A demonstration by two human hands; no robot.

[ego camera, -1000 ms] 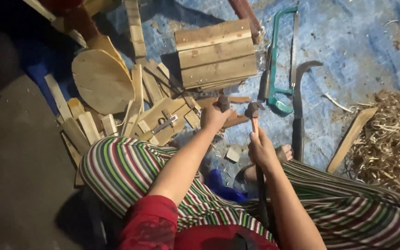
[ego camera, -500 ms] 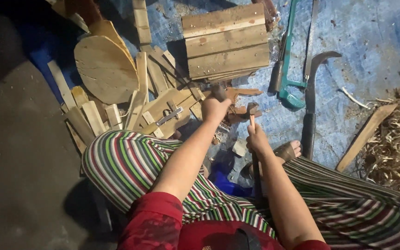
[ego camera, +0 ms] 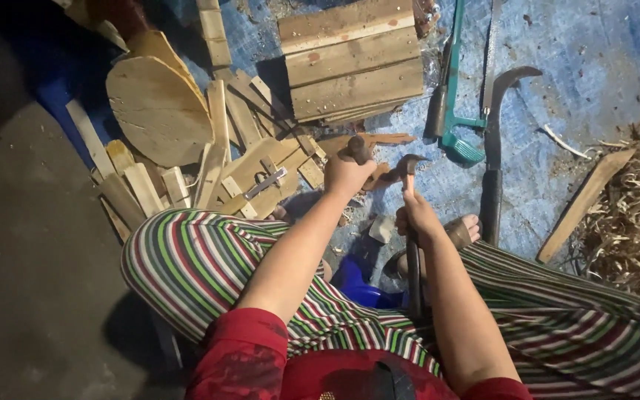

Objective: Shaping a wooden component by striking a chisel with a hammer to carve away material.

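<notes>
At frame centre, the left hand (ego camera: 346, 174) grips a small, stiff, light wood piece (ego camera: 357, 148), while the right hand (ego camera: 418, 218) clenches the hammer (ego camera: 409, 174) by its rigid, head-heavy handle.

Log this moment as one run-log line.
left hand: grips small wood piece | right hand: holds hammer over it | nearby: green-framed saw, sickle

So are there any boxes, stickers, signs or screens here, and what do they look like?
None can be seen, only wood and tools.
Nearest to a box: a panel of wooden slats at the top, pale brown, lying on the blue tarp.
</notes>
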